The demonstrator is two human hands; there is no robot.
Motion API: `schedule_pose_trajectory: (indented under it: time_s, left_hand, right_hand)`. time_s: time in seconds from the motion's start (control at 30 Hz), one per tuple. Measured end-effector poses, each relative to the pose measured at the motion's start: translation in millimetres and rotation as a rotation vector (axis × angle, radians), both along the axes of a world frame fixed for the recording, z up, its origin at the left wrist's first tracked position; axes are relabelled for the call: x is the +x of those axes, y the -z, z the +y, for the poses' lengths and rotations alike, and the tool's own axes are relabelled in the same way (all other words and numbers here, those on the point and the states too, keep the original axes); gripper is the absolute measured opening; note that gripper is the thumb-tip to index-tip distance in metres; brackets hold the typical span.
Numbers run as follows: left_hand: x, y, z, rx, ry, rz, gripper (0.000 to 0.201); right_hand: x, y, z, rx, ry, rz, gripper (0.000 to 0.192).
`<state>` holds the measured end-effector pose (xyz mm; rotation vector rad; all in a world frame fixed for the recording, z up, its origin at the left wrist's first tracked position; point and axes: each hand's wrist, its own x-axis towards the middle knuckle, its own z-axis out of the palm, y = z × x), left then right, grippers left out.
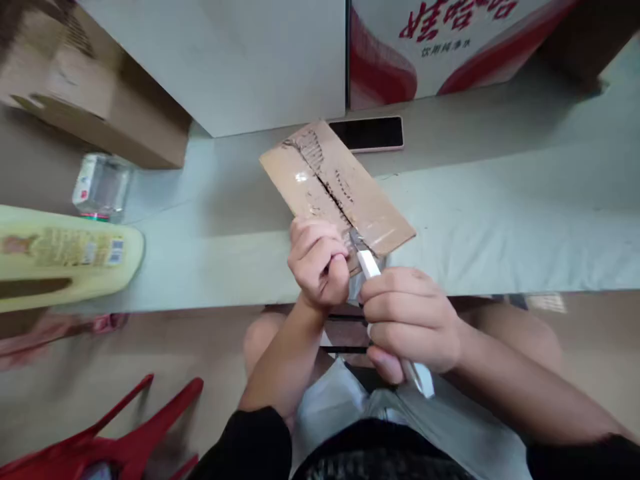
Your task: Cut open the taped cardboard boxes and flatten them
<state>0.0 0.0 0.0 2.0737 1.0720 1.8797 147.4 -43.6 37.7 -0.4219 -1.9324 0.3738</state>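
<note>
A flat piece of brown cardboard with tape and a ragged cut line down its middle is held tilted over the pale table. My left hand grips its near edge. My right hand is closed around a white utility knife, its blade tip touching the cardboard at the near end of the cut line.
A black phone lies behind the cardboard. A red and white box and a pale panel stand at the back. A brown carton, a clear bottle and a yellow jug are at left. A red stool stands below.
</note>
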Motion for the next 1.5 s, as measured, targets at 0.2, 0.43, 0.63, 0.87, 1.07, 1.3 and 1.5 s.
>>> schedule_pose_trajectory:
  time_s: [0.2, 0.43, 0.63, 0.87, 1.07, 1.3, 1.5]
  left_hand:
    - [1, -0.9, -3, -0.007, -0.010, 0.003, 0.015]
    - [2, 0.0, -2, -0.010, -0.025, 0.005, 0.017]
    - [3, -2.0, -3, -0.025, -0.035, 0.015, 0.017]
    - [3, -2.2, -4, -0.017, -0.021, 0.026, 0.016]
    - [3, -4.2, -4, -0.022, -0.029, 0.040, 0.017]
    - [3, -4.5, -3, -0.014, -0.037, 0.054, 0.018]
    - [3, -5.2, -3, -0.005, -0.032, 0.051, 0.019]
  right_hand:
    - [0, 5.0, -2, -0.055, 0.019, 0.039, 0.033]
    - [-1, 6.9, 2, -0.151, 0.021, 0.088, 0.026]
    - [6, 1.0, -5, -0.122, 0.021, 0.039, 0.023]
    - [-3, 10.8, -2, -0.143, 0.063, 0.115, 0.022]
    - [1, -0.1, -10, -0.242, 0.112, 0.127, 0.019]
    - [-4, 3.8, -11, -0.239, 0.189, 0.200, 0.018]
    - [-2, -10.0, -13, -0.305, 0.184, 0.189, 0.018]
